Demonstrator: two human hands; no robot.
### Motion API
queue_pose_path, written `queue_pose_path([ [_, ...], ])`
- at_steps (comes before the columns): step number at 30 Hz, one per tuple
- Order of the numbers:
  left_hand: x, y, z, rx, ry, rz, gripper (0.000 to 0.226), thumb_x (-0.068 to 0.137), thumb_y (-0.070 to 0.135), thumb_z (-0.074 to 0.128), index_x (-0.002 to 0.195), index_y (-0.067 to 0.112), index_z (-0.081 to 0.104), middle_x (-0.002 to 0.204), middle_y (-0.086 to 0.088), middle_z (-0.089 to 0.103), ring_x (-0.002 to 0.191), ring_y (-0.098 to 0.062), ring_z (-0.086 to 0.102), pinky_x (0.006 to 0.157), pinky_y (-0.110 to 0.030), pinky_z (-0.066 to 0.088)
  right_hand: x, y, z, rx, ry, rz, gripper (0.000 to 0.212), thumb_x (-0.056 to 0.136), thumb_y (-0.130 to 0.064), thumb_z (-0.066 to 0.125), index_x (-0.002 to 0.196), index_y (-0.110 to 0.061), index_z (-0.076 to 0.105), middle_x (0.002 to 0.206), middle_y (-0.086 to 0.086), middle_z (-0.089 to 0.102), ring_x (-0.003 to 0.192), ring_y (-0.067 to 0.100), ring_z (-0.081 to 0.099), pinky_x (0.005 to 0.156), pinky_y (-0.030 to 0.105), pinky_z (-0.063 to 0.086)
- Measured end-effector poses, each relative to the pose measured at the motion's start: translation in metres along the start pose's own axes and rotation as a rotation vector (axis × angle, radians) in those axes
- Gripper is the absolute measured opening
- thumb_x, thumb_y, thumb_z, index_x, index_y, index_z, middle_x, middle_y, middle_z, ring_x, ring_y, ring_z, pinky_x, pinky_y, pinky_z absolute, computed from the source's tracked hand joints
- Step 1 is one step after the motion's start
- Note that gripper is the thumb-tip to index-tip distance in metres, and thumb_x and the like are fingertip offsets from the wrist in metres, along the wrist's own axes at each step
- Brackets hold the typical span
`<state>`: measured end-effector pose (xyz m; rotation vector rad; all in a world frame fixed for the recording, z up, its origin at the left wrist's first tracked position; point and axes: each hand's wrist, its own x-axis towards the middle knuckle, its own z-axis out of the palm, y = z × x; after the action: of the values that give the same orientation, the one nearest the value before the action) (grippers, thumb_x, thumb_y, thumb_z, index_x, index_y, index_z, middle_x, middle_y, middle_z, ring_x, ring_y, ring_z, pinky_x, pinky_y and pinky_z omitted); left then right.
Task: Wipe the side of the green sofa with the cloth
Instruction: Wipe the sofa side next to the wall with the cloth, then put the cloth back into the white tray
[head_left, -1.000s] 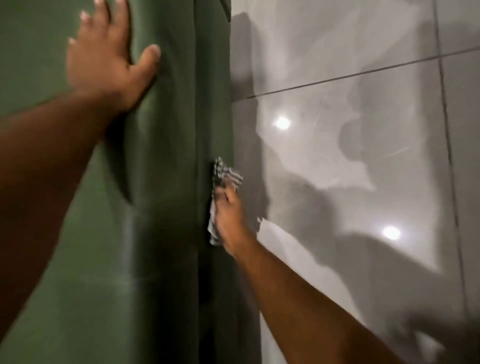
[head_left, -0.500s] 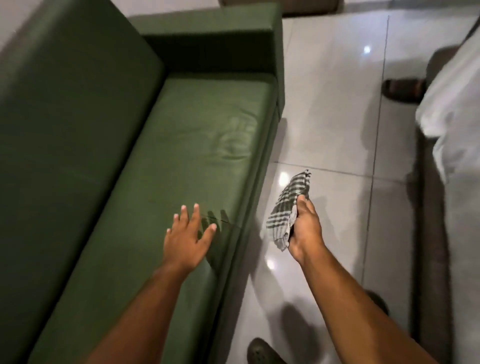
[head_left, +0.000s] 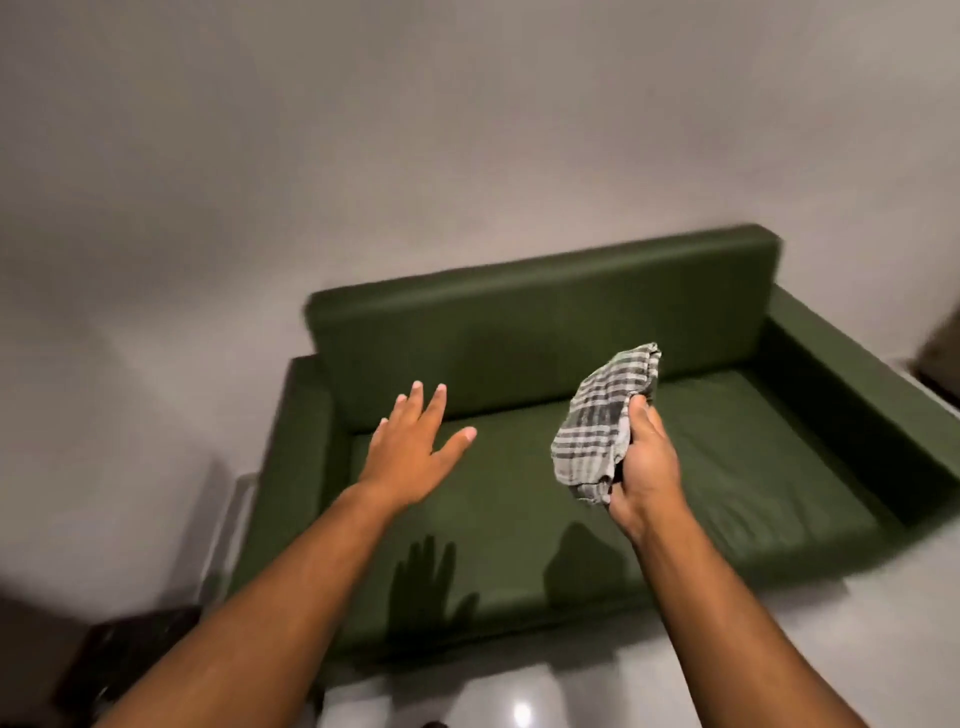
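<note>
In the head view, the dark green leather sofa stands against a plain grey wall. Above its seat, the right hand clamps a grey checked cloth, while the left hand hovers with fingers spread. Half a second ago the sofa was seen side-on, the cloth over the floor.

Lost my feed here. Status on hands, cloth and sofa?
Left hand open, empty, above seat. Right hand shut on checked cloth, held off green sofa. No wiping contact. Nothing in the way.
</note>
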<state>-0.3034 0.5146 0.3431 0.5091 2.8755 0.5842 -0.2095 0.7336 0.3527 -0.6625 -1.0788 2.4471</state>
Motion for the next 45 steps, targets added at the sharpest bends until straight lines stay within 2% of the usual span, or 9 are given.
queue_pose_path([
  [6, -0.119, -0.139, -0.085, -0.097, 0.311, -0.412, 0.080, 0.102, 0.065, 0.041, 0.167, 0.029, 0.012, 0.178, -0.008, 0.001, 0.166, -0.029, 0.004, 0.134, -0.049, 0.012, -0.047, 0.073, 0.164, -0.170, -0.459, 0.211, 0.031, 0.104, -0.029, 0.038, 0.125, -0.015, 0.057, 0.131, 0.016, 0.062, 0.122, 0.032, 0.059, 0.107, 0.054, 0.043],
  [13, -0.296, -0.302, -0.102, -0.210, 0.590, -0.922, 0.081, 0.100, 0.066, 0.043, 0.166, 0.028, 0.013, 0.178, -0.008, 0.002, 0.165, -0.031, 0.004, 0.132, -0.051, 0.013, -0.168, 0.236, 0.297, -0.413, -0.878, 0.478, 0.036, 0.104, -0.031, 0.036, 0.128, -0.013, 0.057, 0.128, 0.018, 0.064, 0.115, 0.034, 0.062, 0.102, 0.054, 0.046],
  [23, -0.452, -0.433, 0.018, -0.315, 0.541, -1.362, 0.079, 0.104, 0.064, 0.036, 0.167, 0.026, 0.008, 0.178, -0.009, -0.002, 0.165, -0.032, 0.000, 0.133, -0.050, 0.006, -0.296, 0.480, 0.314, -0.766, -1.067, 0.918, 0.043, 0.103, -0.029, 0.034, 0.138, -0.008, 0.047, 0.143, 0.019, 0.051, 0.131, 0.036, 0.048, 0.116, 0.053, 0.032],
  [30, -0.476, -0.480, 0.136, -0.315, 0.451, -1.536, 0.080, 0.102, 0.066, 0.026, 0.167, 0.022, 0.011, 0.177, -0.013, 0.002, 0.165, -0.034, 0.005, 0.133, -0.048, 0.010, -0.312, 0.627, 0.269, -1.171, -1.228, 0.835, 0.034, 0.104, -0.029, 0.039, 0.129, -0.012, 0.055, 0.132, 0.017, 0.061, 0.119, 0.036, 0.059, 0.106, 0.055, 0.044],
  [36, -0.458, -0.533, 0.244, -0.324, 0.430, -1.635, 0.091, 0.090, 0.068, 0.004, 0.167, 0.019, 0.003, 0.177, -0.014, -0.001, 0.165, -0.034, 0.001, 0.133, -0.047, 0.003, -0.301, 0.782, 0.210, -1.418, -1.430, 0.532, 0.020, 0.102, -0.029, 0.044, 0.111, -0.024, 0.061, 0.121, 0.013, 0.067, 0.102, 0.025, 0.063, 0.092, 0.033, 0.048],
  [38, -0.448, -0.552, 0.276, -0.334, 0.448, -1.675, 0.093, 0.089, 0.067, 0.003, 0.166, 0.016, 0.003, 0.176, -0.016, 0.000, 0.165, -0.034, 0.002, 0.133, -0.047, 0.004, -0.292, 0.835, 0.182, -1.612, -1.728, 0.283, 0.033, 0.101, -0.036, 0.042, 0.128, -0.023, 0.055, 0.135, 0.015, 0.058, 0.118, 0.033, 0.054, 0.097, 0.037, 0.042],
  [40, -0.437, -0.563, 0.300, -0.329, 0.444, -1.684, 0.092, 0.090, 0.065, 0.004, 0.167, 0.013, 0.005, 0.176, -0.017, 0.001, 0.164, -0.035, 0.003, 0.133, -0.048, 0.005, -0.286, 0.870, 0.154, -1.854, -2.228, -0.140, 0.055, 0.098, -0.049, 0.038, 0.148, -0.028, 0.027, 0.162, 0.011, 0.021, 0.147, 0.038, 0.017, 0.116, 0.054, 0.016],
  [42, -0.428, -0.571, 0.319, -0.298, 0.394, -1.674, 0.091, 0.093, 0.063, 0.006, 0.166, 0.010, 0.007, 0.176, -0.019, 0.001, 0.164, -0.035, 0.003, 0.133, -0.050, 0.005, -0.275, 0.892, 0.128, -1.746, -2.611, -0.662, 0.075, 0.092, -0.062, 0.040, 0.152, -0.031, 0.008, 0.165, 0.006, -0.003, 0.150, 0.035, -0.009, 0.116, 0.060, -0.003],
  [45, -0.427, -0.578, 0.330, -0.164, 0.373, -1.667, 0.089, 0.096, 0.061, 0.014, 0.164, 0.004, 0.017, 0.174, -0.023, 0.010, 0.163, -0.039, 0.011, 0.131, -0.049, 0.006, -0.258, 0.903, 0.111, -1.451, -2.711, -0.978, 0.081, 0.089, -0.066, 0.040, 0.153, -0.029, 0.006, 0.165, 0.010, 0.002, 0.150, 0.036, -0.003, 0.116, 0.067, 0.003],
])
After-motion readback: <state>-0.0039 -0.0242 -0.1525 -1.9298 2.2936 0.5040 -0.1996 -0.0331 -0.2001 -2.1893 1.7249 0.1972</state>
